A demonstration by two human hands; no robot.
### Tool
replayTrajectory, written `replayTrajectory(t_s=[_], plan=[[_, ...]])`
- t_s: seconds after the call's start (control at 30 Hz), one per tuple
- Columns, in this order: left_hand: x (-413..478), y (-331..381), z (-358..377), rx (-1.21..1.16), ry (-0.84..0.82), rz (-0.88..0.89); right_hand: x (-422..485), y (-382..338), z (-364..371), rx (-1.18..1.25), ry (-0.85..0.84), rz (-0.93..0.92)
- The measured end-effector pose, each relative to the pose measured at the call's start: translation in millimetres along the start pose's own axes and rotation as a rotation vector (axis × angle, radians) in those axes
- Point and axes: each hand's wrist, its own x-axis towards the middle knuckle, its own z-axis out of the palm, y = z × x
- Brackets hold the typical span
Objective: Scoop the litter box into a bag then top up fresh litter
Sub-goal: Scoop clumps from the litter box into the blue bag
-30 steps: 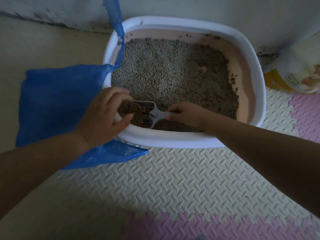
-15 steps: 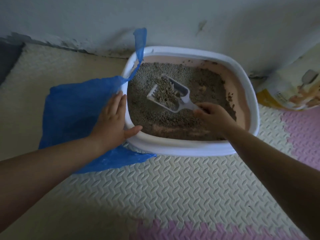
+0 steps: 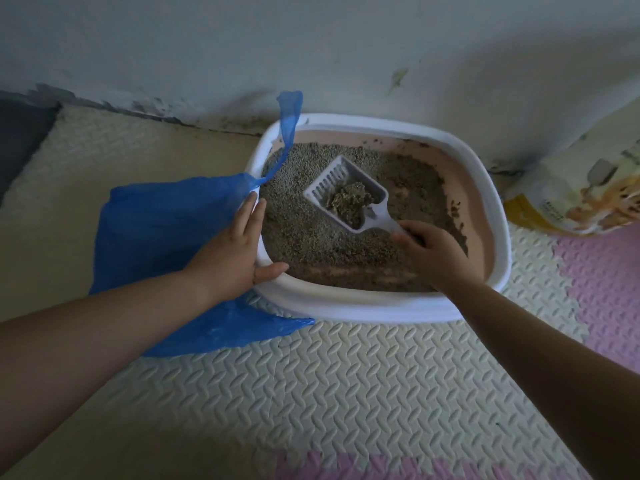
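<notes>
Grey slotted scoop (image 3: 333, 179) holds a brown clump (image 3: 348, 202) over grainy litter (image 3: 301, 233).

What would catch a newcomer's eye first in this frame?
The white slotted scoop, held over the litter box with a dark clump in it, its handle gripped by the right hand. Next, the bright blue plastic bag spread on the mat left of the box, where the left hand rests flat on the rim.
</notes>
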Motion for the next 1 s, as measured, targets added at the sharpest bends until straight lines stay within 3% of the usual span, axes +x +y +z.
replayTrajectory(t_s=[0.33, 0.6, 1.0], plan=[[-12, -11, -27, 0.194, 0.000, 0.057, 4, -2, 7, 0.013, -0.005, -0.014], [-36, -44, -59, 0.329, 0.106, 0.312, 5, -29, 7, 0.027, -0.064, -0.071], [-68, -73, -78, 0.073, 0.241, 0.009, -5, -87, 27, 0.014, -0.359, -0.236]])
